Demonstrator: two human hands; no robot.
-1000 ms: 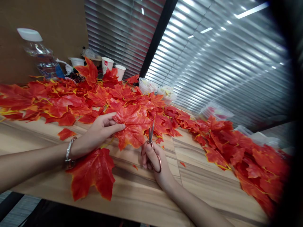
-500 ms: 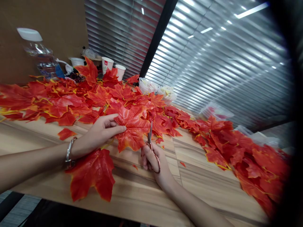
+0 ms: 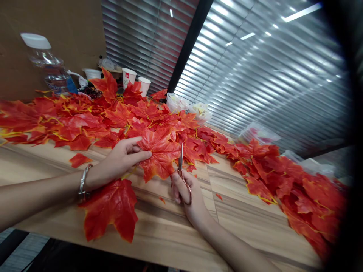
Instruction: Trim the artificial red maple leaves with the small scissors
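Between the thumb and fingers of my left hand (image 3: 124, 155) is a red artificial maple leaf (image 3: 160, 153), held up over the table. My right hand (image 3: 188, 192) grips scissors (image 3: 180, 160) with copper-coloured handles, their blades pointing up along the leaf's right edge. The blades look closed or nearly so. Another large maple leaf (image 3: 112, 209) lies on the table below my left wrist, partly hidden by it. Small red scraps (image 3: 219, 197) are on the wood near my right hand.
A heap of red leaves (image 3: 76, 124) spreads across the back of the wooden table (image 3: 170, 238), and another pile (image 3: 295, 189) runs down the right side. Behind stand a clear bottle (image 3: 52, 70), paper cups (image 3: 129, 77) and plastic bags (image 3: 177, 102). Window blinds (image 3: 255, 75) rise behind.
The scissors' blades have shifted slightly at the leaf's right edge and stand more upright. The held leaf has moved a little to the right; my left hand is almost still.
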